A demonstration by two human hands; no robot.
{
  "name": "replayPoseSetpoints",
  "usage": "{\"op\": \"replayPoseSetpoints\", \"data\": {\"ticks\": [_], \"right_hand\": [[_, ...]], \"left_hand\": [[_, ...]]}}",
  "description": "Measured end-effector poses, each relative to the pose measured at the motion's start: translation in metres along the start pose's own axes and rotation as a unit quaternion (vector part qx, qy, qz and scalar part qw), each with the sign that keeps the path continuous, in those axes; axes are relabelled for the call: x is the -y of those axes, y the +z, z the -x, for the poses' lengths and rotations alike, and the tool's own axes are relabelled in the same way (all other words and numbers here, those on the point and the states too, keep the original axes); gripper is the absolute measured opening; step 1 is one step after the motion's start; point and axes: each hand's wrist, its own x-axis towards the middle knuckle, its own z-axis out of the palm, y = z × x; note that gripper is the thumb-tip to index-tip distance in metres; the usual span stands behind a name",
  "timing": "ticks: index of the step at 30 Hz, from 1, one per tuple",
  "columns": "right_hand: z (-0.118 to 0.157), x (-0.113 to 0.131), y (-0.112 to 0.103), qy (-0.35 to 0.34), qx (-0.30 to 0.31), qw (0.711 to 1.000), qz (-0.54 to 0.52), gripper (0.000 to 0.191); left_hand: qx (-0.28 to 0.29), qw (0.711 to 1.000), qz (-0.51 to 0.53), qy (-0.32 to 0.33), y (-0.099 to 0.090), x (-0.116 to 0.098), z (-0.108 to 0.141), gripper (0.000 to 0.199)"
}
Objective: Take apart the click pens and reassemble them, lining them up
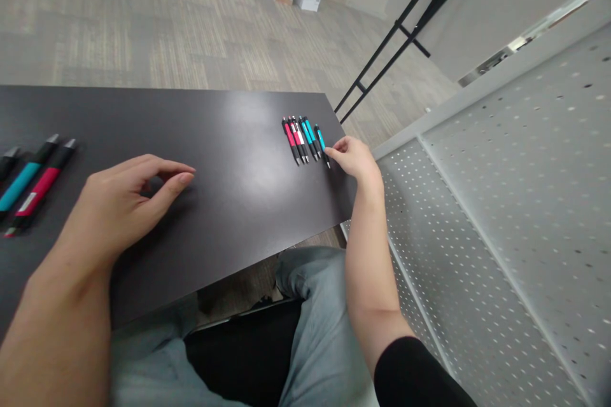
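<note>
the blue pen [319,135] lay near the right edge of the table [229,203], just beside a row of pens [306,131]. its long axis ran away from the person, nearly parallel to the row, and its dark tip pointed to the near side, a little to the right. the right hand [357,158] was the nearer one: its fingers met the pen from the right, so that most of the barrel lay to their left and farther away. the thumb covered a part of the pen, and i could not tell whether the fingers gripped it or only touched it. the left hand [126,197] was well apart, thumb and forefinger brought together with nothing seen between them, near other pens [42,189].
</note>
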Motion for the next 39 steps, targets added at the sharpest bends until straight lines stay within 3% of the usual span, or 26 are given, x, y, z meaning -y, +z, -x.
{"op": "replayPoseSetpoints", "data": {"ticks": [7, 12, 16, 21, 28, 39], "right_hand": [[0.009, 0.009, 0.000, 0.001, 0.034, 0.999, 0.032, 0.013], [0.011, 0.014, -0.001, -0.005, 0.044, 0.998, 0.045, 0.010], [0.009, 0.016, -0.001, -0.002, 0.053, 0.997, 0.050, 0.020], [0.005, 0.018, 0.000, 0.008, 0.041, 0.999, 0.026, 0.020], [0.000, 0.021, 0.004, 0.004, 0.023, 1.000, -0.021, 0.017], [-0.003, 0.018, 0.011, -0.010, 0.013, 0.998, -0.057, 0.012]], "left_hand": [[0.024, 0.999, 0.016, -0.018, -0.001, -0.004, -0.002, 0.042], [0.024, 1.000, 0.013, -0.013, 0.001, 0.001, -0.002, 0.040], [0.018, 1.000, 0.014, -0.008, 0.002, 0.009, -0.001, 0.032], [0.017, 1.000, 0.015, 0.006, 0.002, 0.013, 0.001, 0.031], [-0.004, 1.000, -0.011, 0.023, 0.002, 0.001, -0.001, 0.028], [0.010, 1.000, -0.006, 0.016, 0.003, 0.004, 0.001, 0.027]]}}
